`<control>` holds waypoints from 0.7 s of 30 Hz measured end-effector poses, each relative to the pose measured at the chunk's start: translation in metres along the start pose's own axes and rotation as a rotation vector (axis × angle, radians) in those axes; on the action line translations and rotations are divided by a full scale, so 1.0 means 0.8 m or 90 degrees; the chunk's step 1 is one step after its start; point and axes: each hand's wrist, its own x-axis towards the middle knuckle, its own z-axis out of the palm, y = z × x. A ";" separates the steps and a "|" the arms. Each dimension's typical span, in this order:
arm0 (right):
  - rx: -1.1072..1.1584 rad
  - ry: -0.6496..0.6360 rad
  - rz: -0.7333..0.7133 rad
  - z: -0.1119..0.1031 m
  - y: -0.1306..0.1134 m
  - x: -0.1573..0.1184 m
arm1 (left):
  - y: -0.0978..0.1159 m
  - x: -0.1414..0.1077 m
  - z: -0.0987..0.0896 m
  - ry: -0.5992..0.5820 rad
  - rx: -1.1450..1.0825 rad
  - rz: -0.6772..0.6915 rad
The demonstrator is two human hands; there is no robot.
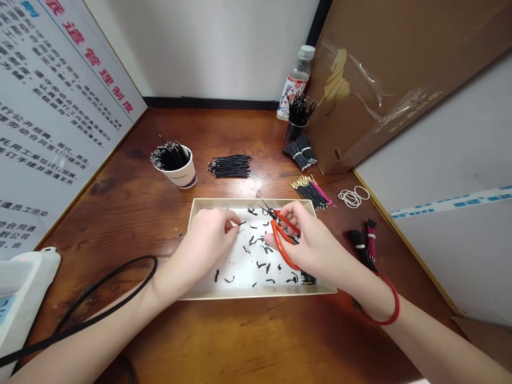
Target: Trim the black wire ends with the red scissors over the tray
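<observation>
Over the left side of a shallow white box (256, 295), my left hand (214, 232) pinches a short black wire (242, 223), its tip sticking out to the right. My right hand (306, 234) is closed around red-handled pliers or cutters (285, 250). The thin jaws are parted and point up and to the left, a little apart from the wire. Scattered black wire scraps (262, 264) lie on the box's white floor. A darker clump of bits (307, 278) sits in its near right corner.
Behind the box are a paper cup of black wires (180, 173), a row of wires (229, 166), tied bundles (301, 152) and a bottle (296, 80). White rubber bands (352, 197) lie right. A cardboard box (384, 69) and a white device (28, 288) flank the table.
</observation>
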 end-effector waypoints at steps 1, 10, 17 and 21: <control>-0.050 -0.025 0.001 0.000 0.001 -0.003 | -0.002 0.000 0.000 -0.001 0.046 0.002; -0.230 -0.082 -0.042 0.015 0.003 0.005 | -0.009 0.000 0.010 0.006 0.102 0.022; -0.259 -0.086 -0.057 0.017 0.002 0.010 | -0.011 0.002 0.011 0.005 0.100 0.034; -0.255 -0.094 -0.049 0.018 0.001 0.010 | -0.009 0.002 0.009 -0.015 0.124 0.033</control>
